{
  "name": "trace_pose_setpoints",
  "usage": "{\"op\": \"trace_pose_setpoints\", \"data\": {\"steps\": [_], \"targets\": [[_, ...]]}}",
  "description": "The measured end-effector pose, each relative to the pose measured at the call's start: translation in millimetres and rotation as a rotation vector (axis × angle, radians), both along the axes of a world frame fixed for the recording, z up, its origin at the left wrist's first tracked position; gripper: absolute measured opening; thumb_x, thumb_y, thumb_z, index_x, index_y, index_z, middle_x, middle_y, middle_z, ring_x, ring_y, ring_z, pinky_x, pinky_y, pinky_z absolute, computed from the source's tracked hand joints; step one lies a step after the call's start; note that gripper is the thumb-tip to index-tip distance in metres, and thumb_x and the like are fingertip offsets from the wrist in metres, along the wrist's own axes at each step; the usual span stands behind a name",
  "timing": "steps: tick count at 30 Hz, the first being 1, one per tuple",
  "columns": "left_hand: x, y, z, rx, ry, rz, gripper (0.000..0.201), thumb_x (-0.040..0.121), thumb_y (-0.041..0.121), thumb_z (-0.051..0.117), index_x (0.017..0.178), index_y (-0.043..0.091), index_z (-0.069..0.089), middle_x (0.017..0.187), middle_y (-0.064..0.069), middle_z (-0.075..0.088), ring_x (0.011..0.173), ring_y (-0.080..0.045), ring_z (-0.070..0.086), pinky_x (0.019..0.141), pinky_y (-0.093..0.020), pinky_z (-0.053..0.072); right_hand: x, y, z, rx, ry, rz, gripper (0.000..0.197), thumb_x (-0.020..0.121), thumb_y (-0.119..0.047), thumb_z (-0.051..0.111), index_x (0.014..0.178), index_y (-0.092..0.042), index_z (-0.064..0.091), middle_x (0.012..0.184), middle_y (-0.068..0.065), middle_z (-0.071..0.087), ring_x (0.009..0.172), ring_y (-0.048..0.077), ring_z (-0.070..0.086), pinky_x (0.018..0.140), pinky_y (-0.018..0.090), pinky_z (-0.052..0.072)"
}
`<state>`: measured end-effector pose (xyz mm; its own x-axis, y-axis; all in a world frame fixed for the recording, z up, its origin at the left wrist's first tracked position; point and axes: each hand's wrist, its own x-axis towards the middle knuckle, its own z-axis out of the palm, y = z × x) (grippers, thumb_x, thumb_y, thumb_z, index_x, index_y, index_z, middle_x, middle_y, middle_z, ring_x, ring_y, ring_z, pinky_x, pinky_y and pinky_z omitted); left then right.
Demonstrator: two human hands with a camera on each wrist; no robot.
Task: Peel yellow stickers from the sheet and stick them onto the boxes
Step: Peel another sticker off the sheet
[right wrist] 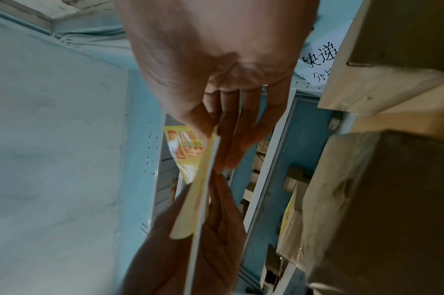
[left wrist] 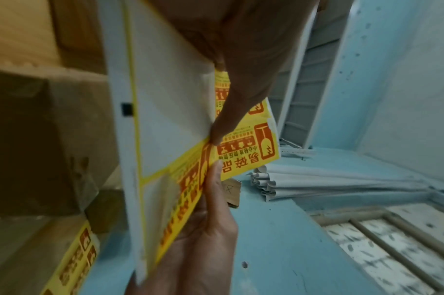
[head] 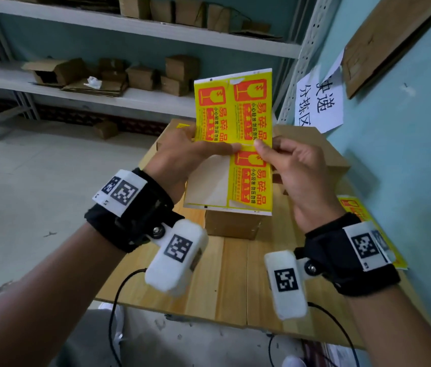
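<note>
I hold a yellow sticker sheet (head: 235, 115) upright over the wooden table (head: 222, 276). Three red-and-yellow stickers show on it, and its lower left quarter is bare white backing (head: 206, 181). My left hand (head: 217, 149) grips the sheet's left side, thumb laid across the front. My right hand (head: 264, 152) pinches the right edge at the seam between two stickers. The left wrist view shows the sheet (left wrist: 170, 99) and the left thumb (left wrist: 241, 95). Seen from the right wrist, the sheet (right wrist: 203, 189) is edge-on. Cardboard boxes (head: 231, 226) stand below the sheet.
Another box (head: 323, 154) stands at the right against the blue wall. A box behind my left hand carries a yellow sticker (head: 182, 125). A second sticker sheet (head: 368, 221) lies at the table's right edge. Metal shelves (head: 129, 94) with cartons stand beyond.
</note>
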<state>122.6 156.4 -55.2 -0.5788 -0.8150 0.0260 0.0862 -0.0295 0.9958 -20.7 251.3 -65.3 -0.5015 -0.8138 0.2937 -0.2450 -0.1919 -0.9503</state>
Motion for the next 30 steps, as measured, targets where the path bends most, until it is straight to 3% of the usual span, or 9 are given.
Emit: {"op": "trace_pose_setpoints", "data": {"steps": [5,8,14,18,21,23,26,28,30], "targets": [[-12,-3,-3,0.024,0.036,0.032,0.039,0.075,0.012,0.08,0.11,0.019,0.065,0.099,0.0,0.076,0.086,-0.019,0.075,0.077,-0.039,0.06,-10,-3,-7,0.01,0.018,0.014,0.019,0.095,-0.021,0.065,0.11,-0.012,0.073,0.096,0.001,0.078,0.087,0.01,0.073,0.078,0.026,0.059],[-18,-4,-3,-0.002,0.029,0.056,0.036,0.075,0.012,0.08,0.105,0.022,0.064,0.095,0.003,0.077,0.082,-0.016,0.075,0.073,-0.037,0.061,-15,-3,-7,0.018,0.008,0.021,0.019,0.095,-0.022,0.065,0.108,-0.011,0.073,0.094,0.002,0.077,0.082,0.008,0.072,0.069,0.02,0.056],[-21,-4,-4,-0.043,0.047,0.022,0.033,0.077,0.012,0.079,0.103,0.021,0.062,0.101,0.002,0.076,0.091,-0.015,0.073,0.088,-0.04,0.057,-22,-3,-7,0.004,0.017,-0.028,0.024,0.097,-0.019,0.063,0.074,-0.013,0.065,0.08,0.009,0.07,0.074,0.012,0.067,0.068,0.025,0.056],[-22,-1,-4,-0.098,0.042,-0.069,0.039,0.085,0.016,0.073,0.122,0.012,0.062,0.112,-0.001,0.073,0.101,-0.018,0.071,0.093,-0.041,0.055,-28,-6,-9,-0.026,0.006,-0.111,0.026,0.096,-0.024,0.064,0.071,-0.017,0.065,0.081,0.02,0.062,0.075,0.029,0.056,0.066,0.039,0.049],[-21,-3,-7,-0.086,0.079,-0.024,0.036,0.081,0.009,0.075,0.115,0.016,0.064,0.106,-0.001,0.075,0.095,-0.016,0.073,0.083,-0.035,0.058,-29,-8,-13,-0.008,0.122,-0.183,0.02,0.093,-0.034,0.067,0.084,-0.016,0.072,0.086,0.015,0.074,0.08,0.031,0.07,0.071,0.051,0.059],[-20,-4,-9,-0.087,0.1,0.019,0.028,0.08,0.006,0.075,0.104,0.017,0.067,0.101,-0.001,0.076,0.091,-0.016,0.073,0.08,-0.034,0.059,-29,-8,-13,-0.012,0.268,-0.254,0.021,0.089,-0.04,0.07,0.095,-0.019,0.074,0.085,0.001,0.075,0.081,0.017,0.073,0.074,0.043,0.061],[-18,-6,-11,-0.081,0.095,0.061,0.025,0.081,0.006,0.074,0.103,0.016,0.068,0.103,-0.002,0.076,0.092,-0.019,0.073,0.085,-0.04,0.059,-28,-4,-10,-0.104,0.513,-0.374,0.036,0.086,-0.036,0.075,0.11,-0.011,0.064,0.09,-0.005,0.069,0.072,0.001,0.065,0.062,0.011,0.052],[-18,-7,-12,-0.074,0.105,0.071,0.027,0.08,0.006,0.075,0.105,0.015,0.068,0.104,-0.003,0.076,0.093,-0.02,0.073,0.085,-0.041,0.058,-26,-3,-8,-0.182,0.672,-0.439,0.037,0.085,-0.032,0.077,0.108,-0.01,0.059,0.094,-0.001,0.063,0.072,0.007,0.058,0.062,0.01,0.046],[-18,-6,-12,-0.074,0.108,0.069,0.028,0.079,0.007,0.075,0.106,0.013,0.069,0.102,-0.003,0.076,0.091,-0.019,0.073,0.082,-0.038,0.059,-22,-3,-6,-0.215,0.818,-0.402,0.023,0.087,-0.023,0.073,0.101,-0.009,0.061,0.093,0.002,0.061,0.072,0.009,0.054,0.065,0.013,0.045]]}}
